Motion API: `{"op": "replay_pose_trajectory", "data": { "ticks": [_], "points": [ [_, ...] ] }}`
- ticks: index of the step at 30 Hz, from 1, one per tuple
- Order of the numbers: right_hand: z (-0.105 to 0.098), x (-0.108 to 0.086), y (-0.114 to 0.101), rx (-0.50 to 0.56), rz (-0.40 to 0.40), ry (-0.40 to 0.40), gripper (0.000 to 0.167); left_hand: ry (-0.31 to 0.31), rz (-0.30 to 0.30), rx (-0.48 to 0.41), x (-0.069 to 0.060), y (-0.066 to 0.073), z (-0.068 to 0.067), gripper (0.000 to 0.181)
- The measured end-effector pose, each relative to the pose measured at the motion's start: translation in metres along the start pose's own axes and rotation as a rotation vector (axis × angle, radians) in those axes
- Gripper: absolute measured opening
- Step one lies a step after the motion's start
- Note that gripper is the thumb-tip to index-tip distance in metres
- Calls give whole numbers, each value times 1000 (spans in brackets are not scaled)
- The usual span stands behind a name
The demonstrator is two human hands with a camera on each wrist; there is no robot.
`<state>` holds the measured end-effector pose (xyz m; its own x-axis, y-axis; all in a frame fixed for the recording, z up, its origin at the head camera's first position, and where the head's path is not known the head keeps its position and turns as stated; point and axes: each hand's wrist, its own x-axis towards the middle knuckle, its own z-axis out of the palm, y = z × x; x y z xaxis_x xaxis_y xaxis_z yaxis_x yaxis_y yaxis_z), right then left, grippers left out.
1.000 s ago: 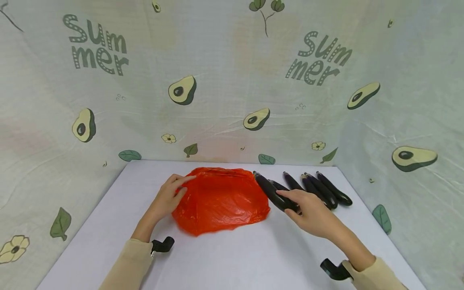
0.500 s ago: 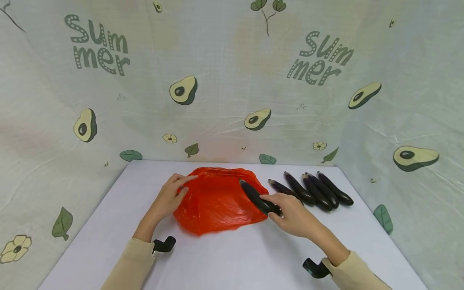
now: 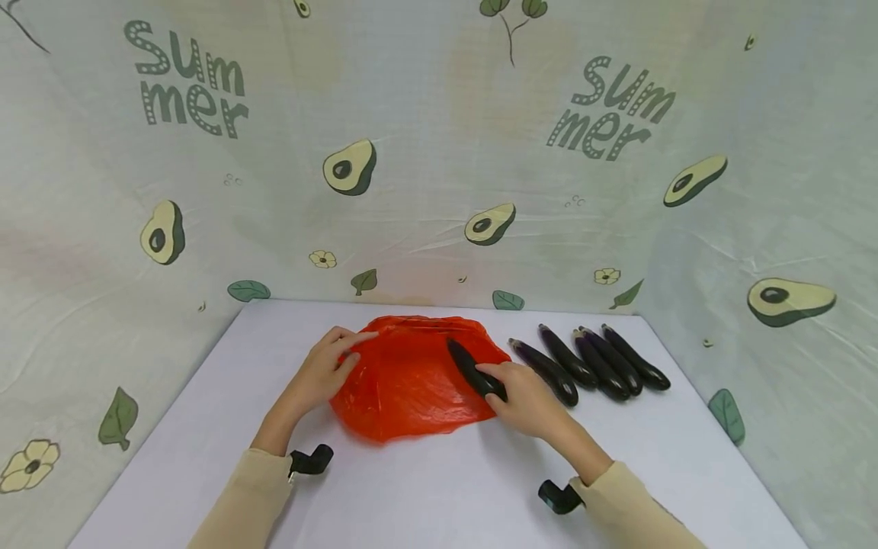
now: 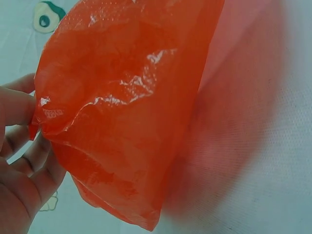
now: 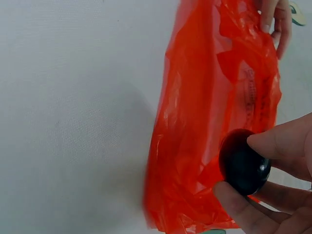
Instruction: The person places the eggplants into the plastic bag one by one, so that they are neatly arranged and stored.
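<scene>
A red plastic bag (image 3: 418,381) lies spread on the table with its mouth held apart. My left hand (image 3: 324,370) pinches the bag's left edge; in the left wrist view the thin red film (image 4: 117,107) passes between thumb and fingers. My right hand (image 3: 527,398) grips a dark eggplant (image 3: 469,370) near its thick end, its stem end pointing away over the bag's opening. In the right wrist view the eggplant's rounded end (image 5: 243,163) faces the camera between thumb and fingers, in front of the red film. How far inside the bag its tip lies, I cannot tell.
Several other eggplants (image 3: 593,366) lie side by side on the white table (image 3: 411,496), right of the bag. A cloth backdrop (image 3: 411,114) printed with avocados and the word "summer" rises behind and at both sides. Each wrist wears a small black camera (image 3: 312,460).
My right hand has carried the eggplant leftward, away from the others and over the bag's opening. My left hand has kept its place at the bag's edge.
</scene>
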<state>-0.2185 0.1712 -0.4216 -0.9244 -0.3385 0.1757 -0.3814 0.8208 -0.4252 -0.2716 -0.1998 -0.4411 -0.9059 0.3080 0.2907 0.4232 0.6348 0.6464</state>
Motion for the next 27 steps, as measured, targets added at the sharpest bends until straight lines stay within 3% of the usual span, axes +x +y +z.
{"op": "replay_pose_trajectory", "data": {
  "ticks": [8,15,27],
  "points": [
    [15,13,-1,-32,47,38,46,-9,13,-11,-1,6,-1,46],
    [26,19,11,-36,75,60,46,-39,-2,-35,-2,10,-2,45],
    [39,21,29,38,148,82,52,-52,2,-29,-1,9,-4,45]
  ]
}}
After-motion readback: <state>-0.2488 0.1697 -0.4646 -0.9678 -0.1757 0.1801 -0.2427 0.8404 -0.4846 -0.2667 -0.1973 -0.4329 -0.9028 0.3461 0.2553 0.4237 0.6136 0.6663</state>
